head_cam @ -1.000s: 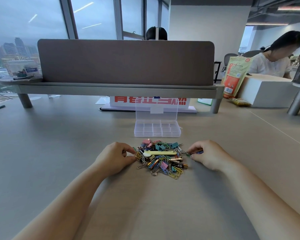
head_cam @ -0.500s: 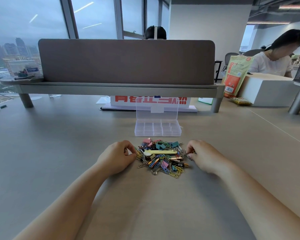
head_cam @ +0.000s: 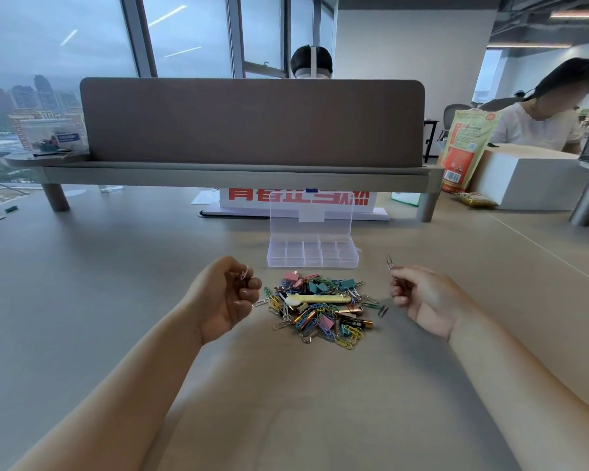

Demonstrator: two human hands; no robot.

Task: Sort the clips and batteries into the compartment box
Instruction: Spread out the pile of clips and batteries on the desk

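Both hands have risen off the clip-and-battery pile (head_cam: 317,309), which lies before the open compartment box (head_cam: 312,264). The left hand (head_cam: 223,297) pinches a pink paper clip (head_cam: 244,274), the right hand (head_cam: 422,299) a second paper clip (head_cam: 389,263).

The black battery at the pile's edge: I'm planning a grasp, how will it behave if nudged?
The black battery, a cylinder on its side, probably rolls. Likely rigid and dense. Paper clips touching it may drag along.

We record: compartment box (head_cam: 313,264), clear glossy plastic; clips (head_cam: 346,340), bright coated metal; table (head_cam: 116,283), smooth matt; desk screen (head_cam: 252,124), matt cloth.
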